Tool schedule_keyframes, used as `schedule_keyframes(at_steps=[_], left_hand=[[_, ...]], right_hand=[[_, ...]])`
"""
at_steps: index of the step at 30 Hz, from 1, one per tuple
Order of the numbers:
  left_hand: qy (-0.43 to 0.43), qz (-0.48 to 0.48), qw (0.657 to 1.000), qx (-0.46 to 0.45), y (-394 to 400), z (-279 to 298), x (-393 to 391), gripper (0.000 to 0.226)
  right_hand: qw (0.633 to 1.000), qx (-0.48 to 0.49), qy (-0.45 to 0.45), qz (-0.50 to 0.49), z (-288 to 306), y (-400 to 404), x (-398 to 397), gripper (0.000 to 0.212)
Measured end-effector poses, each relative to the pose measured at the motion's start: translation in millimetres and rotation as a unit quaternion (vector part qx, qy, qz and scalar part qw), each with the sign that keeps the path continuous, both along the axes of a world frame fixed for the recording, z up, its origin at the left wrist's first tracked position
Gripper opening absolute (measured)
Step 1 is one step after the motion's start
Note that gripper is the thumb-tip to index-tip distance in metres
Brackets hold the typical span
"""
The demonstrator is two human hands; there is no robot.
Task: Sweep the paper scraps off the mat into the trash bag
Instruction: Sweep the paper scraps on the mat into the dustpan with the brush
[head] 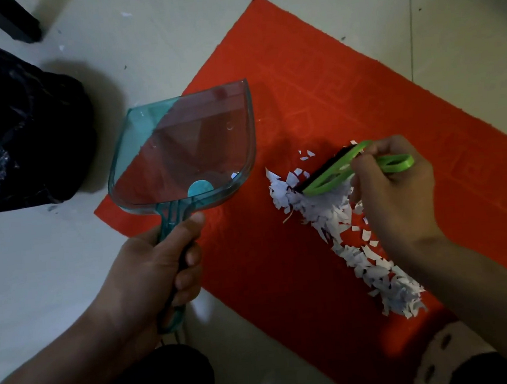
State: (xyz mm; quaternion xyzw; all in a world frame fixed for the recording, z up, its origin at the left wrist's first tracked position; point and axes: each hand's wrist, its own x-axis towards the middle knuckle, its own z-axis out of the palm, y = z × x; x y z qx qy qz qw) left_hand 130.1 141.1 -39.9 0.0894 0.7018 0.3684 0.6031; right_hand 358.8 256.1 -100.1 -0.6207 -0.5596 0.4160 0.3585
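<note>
Head view: I look down at a pale tiled floor [37, 274] with a red mat [312, 77] lying askew on it.
My left hand [157, 263]: my fingers are wrapped round the handle of a clear teal dustpan [186, 148], thumb up near the neck of the handle.
Dustpan: I hold it over the left edge of the mat, its wide mouth pointing away from me; through the plastic I see the red mat and the floor. A round pale blue sticker [200, 188] sits near its handle end, with one small white scrap beside it.
My right hand [398, 196]: my fingers are curled round the handle of a green hand brush [336, 168], gripping it.
Brush: its dark bristle edge rests against the far end of the scraps, the looped handle end sticking out past my hand to the right.
Paper scraps [343, 232]: white bits lie gathered in a long ridge on the mat, running from the brush back towards me under my right wrist; a few loose ones lie just beyond the brush.
Trash bag [17, 131]: black, crumpled, on the floor to the left of the mat, well apart from the scraps.
Far left corner: a dark furniture leg [13, 23] stands on the floor.
</note>
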Motion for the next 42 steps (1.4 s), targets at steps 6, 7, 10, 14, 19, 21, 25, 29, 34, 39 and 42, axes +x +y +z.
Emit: schedule_keyframes(at_steps=[6, 7, 10, 14, 19, 21, 25, 29, 34, 39, 42], left_hand=[[-0.006, 0.011, 1.000, 0.006, 1.7, -0.9, 1.5, 0.030], [-0.008, 0.014, 1.000, 0.006, 2.1, -1.4, 1.4, 0.029], [-0.013, 0.018, 1.000, 0.005, 3.1, -1.8, 1.9, 0.028], [-0.007, 0.013, 1.000, -0.002, 2.4, -0.2, 3.6, 0.031], [0.008, -0.007, 1.000, -0.013, -1.0, 1.1, -0.1, 0.038], [0.005, 0.000, 1.000, -0.010, -1.8, 1.0, 0.5, 0.035], [-0.003, 0.015, 1.000, -0.005, -0.7, -0.8, 3.3, 0.033], [-0.006, 0.008, 1.000, -0.006, 0.4, -2.9, 3.2, 0.034], [-0.002, 0.001, 1.000, -0.008, 2.1, -5.0, 2.8, 0.037], [0.006, -0.003, 1.000, -0.001, 0.7, -6.3, -1.8, 0.035], [-0.007, 0.012, 1.000, 0.007, 0.2, -5.2, -3.6, 0.032]], right_hand=[[0.998, 0.022, 0.061, 0.007, 0.2, 15.4, -36.5, 0.005], [0.998, 0.020, 0.061, 0.011, -3.2, 18.8, -44.9, 0.006], [0.998, -0.007, 0.052, 0.018, -13.2, 23.0, -57.1, 0.007], [0.999, -0.029, 0.022, 0.031, -13.1, 11.7, -34.8, 0.016], [0.999, -0.031, -0.017, 0.025, 1.0, -5.3, 5.8, 0.011], [0.999, -0.019, -0.023, 0.022, 6.2, -8.0, 10.4, 0.009], [0.999, -0.008, 0.028, 0.032, 8.2, -6.8, -8.5, 0.006], [0.997, -0.003, 0.065, 0.050, -7.3, 5.6, -39.4, 0.005], [0.997, -0.025, 0.060, 0.050, -18.3, 9.3, -43.0, 0.008], [0.999, -0.017, 0.004, 0.028, -6.4, 1.4, -8.1, 0.009], [1.000, -0.010, 0.001, 0.017, 1.2, 1.0, -5.8, 0.010]])
